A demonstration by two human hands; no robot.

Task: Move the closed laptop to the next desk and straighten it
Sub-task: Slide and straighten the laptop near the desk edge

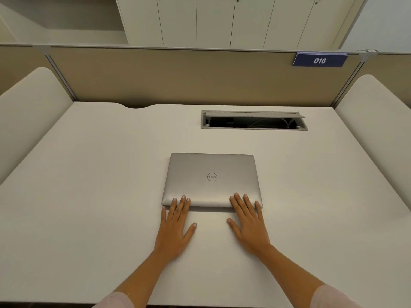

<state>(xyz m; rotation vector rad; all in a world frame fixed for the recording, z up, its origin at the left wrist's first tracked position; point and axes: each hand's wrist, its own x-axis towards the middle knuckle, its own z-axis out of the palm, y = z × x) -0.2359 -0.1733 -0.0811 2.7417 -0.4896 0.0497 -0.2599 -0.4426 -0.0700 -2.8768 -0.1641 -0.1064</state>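
"016" sign (pixel 319 60), "dell" laptop (pixel 211 174)

Light: soft, even, warm-tinted, from overhead | Shadows: faint, thin band under laptop (pixel 211 181) near edge | Glare: mild sheen on lid | Focus: sharp centre | Edges: wide-angle bowing of desk (pixel 89 196)

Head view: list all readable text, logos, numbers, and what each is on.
"016": white digits on the dark blue rectangular sign clipped to the top of the beige partition panel, upper right.
"DELL": round logo on the lid of the closed silver laptop; seen upside down from this side.
Nothing else carries text: none shows on the white desk, the grey cable box or the pale cabinet doors.
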